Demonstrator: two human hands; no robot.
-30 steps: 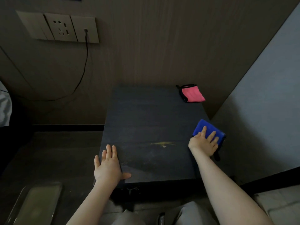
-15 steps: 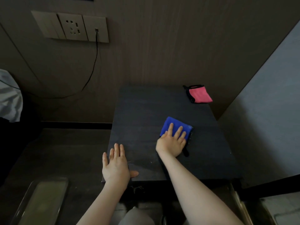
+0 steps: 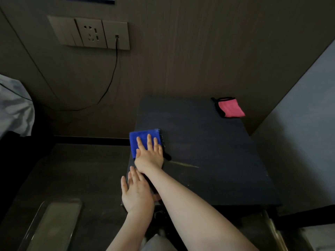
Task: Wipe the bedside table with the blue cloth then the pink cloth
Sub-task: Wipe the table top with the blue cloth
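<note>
Two hands work: our right hand [image 3: 149, 156] presses flat, fingers [image 3: 149, 142] apart, on the blue cloth [image 3: 143, 140] at the counter's [image 3: 208, 151] nine o'clock edge; our left hand [image 3: 136, 193] lies flat. We should push hard.

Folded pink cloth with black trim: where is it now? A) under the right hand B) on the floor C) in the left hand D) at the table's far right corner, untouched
D: the folded pink cloth with black trim lies alone at the dark bedside table's far right corner.
</note>
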